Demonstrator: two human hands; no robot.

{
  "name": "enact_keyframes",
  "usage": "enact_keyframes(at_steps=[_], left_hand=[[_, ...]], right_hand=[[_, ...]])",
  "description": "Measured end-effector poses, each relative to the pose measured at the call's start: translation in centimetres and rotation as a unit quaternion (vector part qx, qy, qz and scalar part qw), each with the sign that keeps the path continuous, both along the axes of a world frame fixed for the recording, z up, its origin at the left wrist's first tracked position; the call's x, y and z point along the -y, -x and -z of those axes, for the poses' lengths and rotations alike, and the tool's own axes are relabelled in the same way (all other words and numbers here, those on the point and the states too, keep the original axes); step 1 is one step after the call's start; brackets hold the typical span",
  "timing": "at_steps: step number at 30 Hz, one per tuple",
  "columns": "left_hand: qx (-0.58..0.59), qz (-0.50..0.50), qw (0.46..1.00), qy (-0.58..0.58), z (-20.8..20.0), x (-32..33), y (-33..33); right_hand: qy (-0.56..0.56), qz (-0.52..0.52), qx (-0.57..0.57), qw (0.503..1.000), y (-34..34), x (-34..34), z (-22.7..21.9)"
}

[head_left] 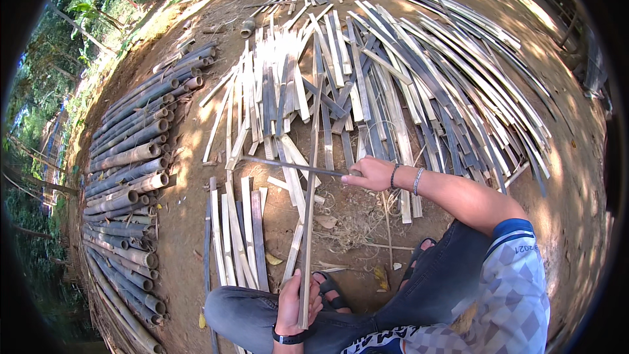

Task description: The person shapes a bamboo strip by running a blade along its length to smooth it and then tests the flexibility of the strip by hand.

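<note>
My left hand [291, 308] is closed around the lower end of a long bamboo strip [307, 242], close to my bent left knee. The strip points away from me, its far part over the pile of split bamboo. In my right hand [373, 174] I grip the handle of a long, thin-bladed knife [285, 164]. Its blade reaches out to the left and crosses the strip about midway along; whether the edge touches it I cannot tell. Cut bamboo slats [236, 233] lie beside my left knee.
A large pile of split bamboo [386, 85] spreads ahead and to the right. Stacked round bamboo poles [131, 157] line the left side. Fibrous shavings [357, 226] and dry leaves litter the dirt near my sandalled feet [334, 292].
</note>
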State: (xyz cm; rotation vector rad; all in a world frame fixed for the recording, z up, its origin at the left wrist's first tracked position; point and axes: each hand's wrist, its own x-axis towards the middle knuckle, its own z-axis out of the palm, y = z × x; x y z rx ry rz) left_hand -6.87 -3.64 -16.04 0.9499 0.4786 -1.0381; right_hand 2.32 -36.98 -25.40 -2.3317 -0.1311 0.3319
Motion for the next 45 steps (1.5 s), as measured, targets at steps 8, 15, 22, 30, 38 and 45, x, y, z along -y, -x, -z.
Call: enact_keyframes(at_steps=[8, 15, 22, 30, 38, 45], left_hand=[[-0.024, -0.026, 0.999, 0.024, -0.3, -1.1, -0.2], [-0.011, -0.016, 1.0, 0.007, -0.2, -0.2, -0.2], [-0.038, -0.032, 0.998, 0.049, 0.0, -1.2, -0.5], [-0.011, -0.019, 1.0, 0.012, -0.2, -0.4, -0.6], [-0.044, -0.055, 0.995, 0.077, 0.4, -0.9, -0.4], [-0.062, -0.062, 0.985, 0.147, 0.3, 0.0, -0.3]], right_hand=[[-0.015, 0.005, -0.024, 1.0, -0.2, -0.1, -0.5], [0.004, 0.152, -0.057, 0.987, -2.8, 1.8, 3.0], [0.017, -0.009, -0.028, 0.999, -1.2, 0.8, 0.6], [0.017, 0.141, -0.023, 0.99, -3.6, 2.4, 4.5], [-0.097, -0.111, -0.034, 0.989, 7.3, -8.5, -6.9], [-0.059, -0.065, -0.013, 0.996, 11.4, -9.1, -8.2]])
